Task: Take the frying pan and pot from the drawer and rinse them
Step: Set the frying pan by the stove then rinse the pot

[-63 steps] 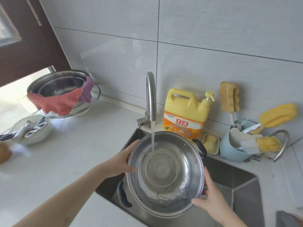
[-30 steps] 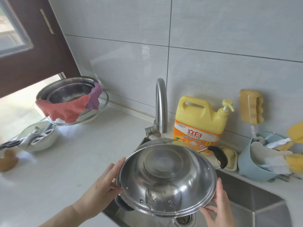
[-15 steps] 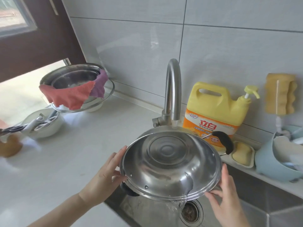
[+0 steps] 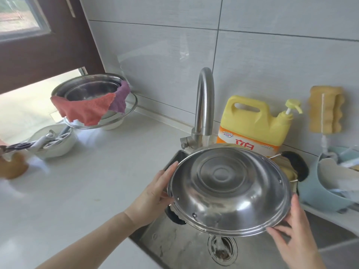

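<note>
Over the sink [image 4: 186, 247], both hands' fingers clamp the upturned pot [image 4: 229, 189], inside hidden.

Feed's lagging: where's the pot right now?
In the head view, the pot is held tipped over the sink, between left hand and right hand, just below the faucet.

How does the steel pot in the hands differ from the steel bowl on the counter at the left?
The pot is held tilted over the sink, its inside facing the camera; the bowl sits upright on the counter. The pot has black handles; the bowl shows none. The bowl's rim carries a red and a purple cloth; the pot's rim is bare. Both are shiny steel.
</note>
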Available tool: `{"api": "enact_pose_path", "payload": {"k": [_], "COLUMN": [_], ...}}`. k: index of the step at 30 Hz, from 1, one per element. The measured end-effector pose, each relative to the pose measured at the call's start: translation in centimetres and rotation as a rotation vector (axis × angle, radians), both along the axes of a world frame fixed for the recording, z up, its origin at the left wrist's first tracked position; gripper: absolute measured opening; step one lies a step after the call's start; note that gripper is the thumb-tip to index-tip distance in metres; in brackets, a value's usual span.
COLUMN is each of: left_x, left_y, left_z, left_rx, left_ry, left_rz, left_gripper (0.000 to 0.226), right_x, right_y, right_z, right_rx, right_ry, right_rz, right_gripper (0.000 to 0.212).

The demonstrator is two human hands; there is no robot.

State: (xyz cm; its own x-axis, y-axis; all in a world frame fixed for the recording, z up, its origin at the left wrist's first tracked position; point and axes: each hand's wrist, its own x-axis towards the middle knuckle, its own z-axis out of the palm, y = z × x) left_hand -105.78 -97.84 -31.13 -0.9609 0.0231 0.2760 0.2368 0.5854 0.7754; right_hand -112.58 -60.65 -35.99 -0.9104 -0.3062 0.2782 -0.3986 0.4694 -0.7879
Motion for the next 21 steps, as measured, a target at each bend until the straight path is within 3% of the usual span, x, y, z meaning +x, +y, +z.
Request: {"api": "enact_pose_path", "payload": {"k": [11,16,19,21], "left_x": [4.8,4.6,3.2,2.5], "left_y": [-5.0,-3.8,-1.5,0.1], "left_z": [1.3,1.9,1.9,1.9], "left_rx": [-0.057,-0.064,-0.024,0.003], "left_ry": [0.011,-0.014,-0.010,-0.008], "left_rz": [0.152,0.130,0.074,0.039], "left_gripper": [0.116,0.114,0.106,0.102], "right_x": [0.4,0.4,0.4,0.6], "right_y": [-6.3,-5.4,-3.2,-0.7], "right_z": [1.3,1.4,1.7,1.4], "right_rx": [-0.047,-0.086,-0.105,-0.139], "right_ry": [-0.050,-0.061,-0.128,-0.295], "right_rz": [0.149,0.143,0.066,0.044], "right_gripper": [0.132,0.134,0.139,0.143]}}
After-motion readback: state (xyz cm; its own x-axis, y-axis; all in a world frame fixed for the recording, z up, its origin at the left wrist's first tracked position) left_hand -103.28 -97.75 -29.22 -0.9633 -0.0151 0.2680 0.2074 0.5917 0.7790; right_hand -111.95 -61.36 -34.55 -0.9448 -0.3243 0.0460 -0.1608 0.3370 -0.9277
